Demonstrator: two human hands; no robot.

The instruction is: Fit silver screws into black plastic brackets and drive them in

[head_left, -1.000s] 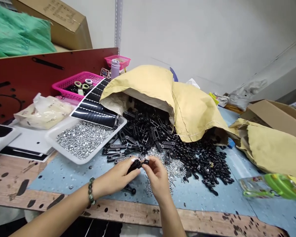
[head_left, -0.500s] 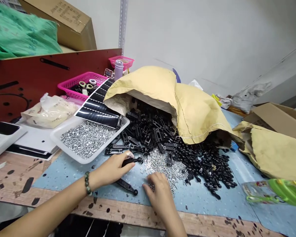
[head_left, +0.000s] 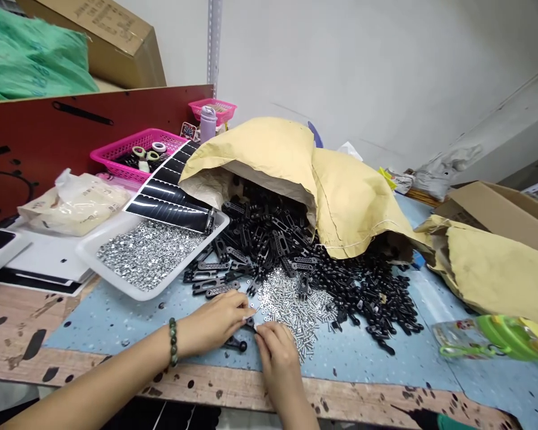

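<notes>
My left hand [head_left: 222, 321], with a green bead bracelet at the wrist, is closed round a black plastic arm [head_left: 250, 322]. Only the end of this part shows between my hands. The fingers of my right hand [head_left: 278, 355] are pinched together at that end; whatever they hold is too small to make out. Another black arm with a ball end [head_left: 238, 344] lies on the blue mat, partly hidden behind my left hand. Just beyond my right hand spreads a heap of small silver screws [head_left: 291, 307]. Black plastic parts [head_left: 269, 239] are piled behind it.
A white tray [head_left: 138, 294] of small metal nuts stands at left, with a black-striped sheet [head_left: 170, 197] across its corner. Yellow paper sacks [head_left: 260, 143] spill the black parts. A pink basket [head_left: 103, 156] holds scissors. At right lies a green-lidded bottle [head_left: 497, 337].
My right hand has come away from the screw heap and met the end of the black arm in my left hand. My left hand has lowered and turned toward it. The view has shifted slightly.
</notes>
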